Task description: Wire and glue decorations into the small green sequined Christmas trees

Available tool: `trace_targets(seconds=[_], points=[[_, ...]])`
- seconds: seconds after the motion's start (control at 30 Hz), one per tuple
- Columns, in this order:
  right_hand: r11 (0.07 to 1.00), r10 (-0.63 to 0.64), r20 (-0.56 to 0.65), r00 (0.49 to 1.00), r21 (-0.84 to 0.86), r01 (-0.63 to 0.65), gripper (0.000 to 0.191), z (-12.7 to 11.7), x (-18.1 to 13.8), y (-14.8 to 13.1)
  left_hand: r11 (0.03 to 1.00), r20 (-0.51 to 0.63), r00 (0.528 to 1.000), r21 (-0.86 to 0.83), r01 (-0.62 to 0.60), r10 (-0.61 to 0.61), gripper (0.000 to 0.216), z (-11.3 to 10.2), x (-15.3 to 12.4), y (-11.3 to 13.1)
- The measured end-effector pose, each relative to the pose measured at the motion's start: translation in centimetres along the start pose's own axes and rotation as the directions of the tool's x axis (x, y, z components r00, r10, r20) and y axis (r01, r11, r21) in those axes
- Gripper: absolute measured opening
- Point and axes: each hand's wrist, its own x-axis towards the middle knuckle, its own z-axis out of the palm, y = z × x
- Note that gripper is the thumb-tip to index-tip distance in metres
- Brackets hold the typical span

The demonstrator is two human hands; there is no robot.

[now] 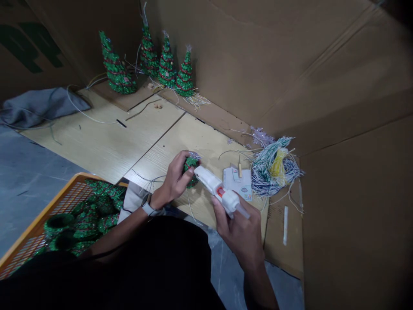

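Observation:
My left hand (176, 178) is wrapped round a small green Christmas tree ornament (192, 162) with a pale sparkly piece at its top. The tree is held above the table's near edge, and part of it is hidden by my fingers. My right hand (240, 232) grips a white glue gun (211, 183) with an orange-red part on its side. The gun's nozzle points at the tree and comes close to my left thumb; whether it touches the tree I cannot tell. A clear stick shows at the gun's rear.
Several finished-looking green trees (166, 64) stand along the cardboard wall (290, 64). Bundled white, green and yellow wires (274, 170) lie at the right, beside a card (243, 185) and a wooden-handled awl (240, 169). An orange basket (29, 241) of trees stands left; a grey cloth (41, 105) lies behind.

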Motion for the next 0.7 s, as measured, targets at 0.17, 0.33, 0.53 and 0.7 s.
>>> trace_targets(seconds=[0.17, 0.33, 0.53, 0.7], points=[[1.000, -0.003, 0.004, 1.000, 0.023, 0.003, 0.008, -0.05, 0.04, 0.05, 1.000, 0.001, 1.000, 0.009, -0.010, 0.010, 0.034, -0.03, 0.03, -0.05], [0.999, -0.016, 0.002, 1.000, 0.040, 0.016, 0.011, -0.08, -0.09, 0.16, 1.000, 0.007, 1.000, 0.018, -0.015, 0.015, 0.034, -0.10, 0.06, -0.06], [0.999, -0.020, -0.019, 1.000, 0.024, 0.020, 0.008, -0.02, 0.01, 0.11, 1.000, 0.015, 1.000, 0.013, -0.012, 0.011, 0.034, -0.16, 0.00, -0.15], [1.000, 0.006, -0.002, 1.000, -0.009, -0.006, 0.011, -0.14, 0.01, 0.02, 1.000, 0.035, 0.999, -0.003, 0.001, -0.001, 0.034, -0.26, -0.05, -0.22]])
